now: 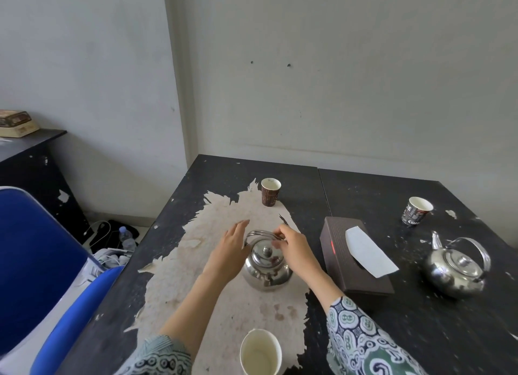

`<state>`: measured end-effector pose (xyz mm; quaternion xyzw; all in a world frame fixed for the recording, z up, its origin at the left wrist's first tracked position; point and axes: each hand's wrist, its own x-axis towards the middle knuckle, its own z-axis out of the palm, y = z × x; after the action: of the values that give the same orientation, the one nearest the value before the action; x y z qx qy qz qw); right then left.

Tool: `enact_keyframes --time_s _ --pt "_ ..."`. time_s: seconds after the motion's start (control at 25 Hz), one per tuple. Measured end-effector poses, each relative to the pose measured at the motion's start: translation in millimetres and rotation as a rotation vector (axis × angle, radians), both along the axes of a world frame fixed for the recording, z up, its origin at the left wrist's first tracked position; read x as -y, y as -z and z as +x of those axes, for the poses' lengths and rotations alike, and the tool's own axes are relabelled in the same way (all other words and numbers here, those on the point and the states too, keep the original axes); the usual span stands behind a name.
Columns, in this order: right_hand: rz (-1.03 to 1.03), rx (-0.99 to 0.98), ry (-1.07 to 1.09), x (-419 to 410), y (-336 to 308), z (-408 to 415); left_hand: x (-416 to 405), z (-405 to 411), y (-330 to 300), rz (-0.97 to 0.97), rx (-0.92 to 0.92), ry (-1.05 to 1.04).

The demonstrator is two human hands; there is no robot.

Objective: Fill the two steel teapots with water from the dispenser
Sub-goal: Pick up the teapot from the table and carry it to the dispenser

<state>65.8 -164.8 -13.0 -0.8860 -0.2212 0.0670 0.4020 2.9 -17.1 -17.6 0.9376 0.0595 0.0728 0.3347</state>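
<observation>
paper cups: three in all. The nearest one (260, 351) sits at 6 o'clock right at the table's (420, 332) front edge and looks empty; a brown one (270, 192) stands far off at 12 o'clock, and a dark printed one (416, 211) is way out at 2 o'clock.
teapots: two steel ones, lids on both. The near teapot (267, 265) is dead centre on the peeled pale patch; the second teapot (457, 266) sits at 3 o'clock, well apart, nobody touching it.
left hand (228, 252): fingers straight and relaxed, lying flat against the near teapot's 9 o'clock side, gripping nothing.
right hand (294, 247): comes in from 3 o'clock, fingers curled round the raised handle just above the lid.
tissue box (353, 258): one, between the two teapots, a white sheet poking out.
blue chair (36, 262): one, at 9 o'clock beside the table.
</observation>
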Motion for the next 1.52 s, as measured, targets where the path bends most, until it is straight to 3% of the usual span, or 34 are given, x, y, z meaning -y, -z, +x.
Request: enact_keyframes --time_s 0.48,0.76,0.96,1.2,1.52 --pt "0.163 0.127 -0.512 -61.8 -134.8 -112.1 -54.4 -161.5 -104.9 -0.096 0.300 -0.300" --pt "0.234 0.079 -0.693 -137.9 -145.1 -198.0 -110.1 -279.3 -120.6 -0.129 0.315 -0.453" --pt "0.277 0.087 -0.751 -199.1 -146.8 -260.9 -179.3 -346.5 -126.7 -0.159 0.316 -0.431" --pt "0.317 0.091 -0.721 -263.9 -145.4 -307.0 -247.3 -390.9 -133.3 -0.293 0.362 -0.375" --pt "0.271 0.015 -0.795 -323.2 -144.5 -309.6 -298.9 -401.9 -126.3 -0.456 0.396 -0.340"
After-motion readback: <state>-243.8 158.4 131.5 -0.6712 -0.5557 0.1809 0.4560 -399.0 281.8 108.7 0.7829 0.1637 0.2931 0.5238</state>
